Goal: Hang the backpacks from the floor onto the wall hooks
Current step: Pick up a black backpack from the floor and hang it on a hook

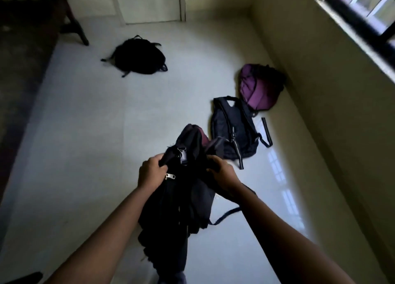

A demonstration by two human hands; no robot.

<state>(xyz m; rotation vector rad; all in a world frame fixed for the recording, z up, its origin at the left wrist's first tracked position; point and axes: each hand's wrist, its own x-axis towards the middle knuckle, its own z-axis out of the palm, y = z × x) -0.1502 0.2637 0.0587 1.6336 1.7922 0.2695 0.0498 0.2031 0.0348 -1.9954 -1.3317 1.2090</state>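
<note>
I hold a black backpack (181, 200) up off the white floor with both hands. My left hand (150, 172) grips its upper left edge beside a silver zip pull. My right hand (223, 174) grips its upper right part, and the bag's straps dangle below. On the floor lie three more bags: a black backpack (139, 56) far off at the centre left, a dark navy backpack (233, 127) just beyond my hands, and a purple backpack (258, 87) leaning against the right wall. No wall hooks are in view.
A dark wooden chair (72, 21) and a dark rug or bed edge (19, 70) fill the left side. A closed pale door (149, 1) stands at the far end. The right wall (320, 91) carries a dark-framed window (363, 16).
</note>
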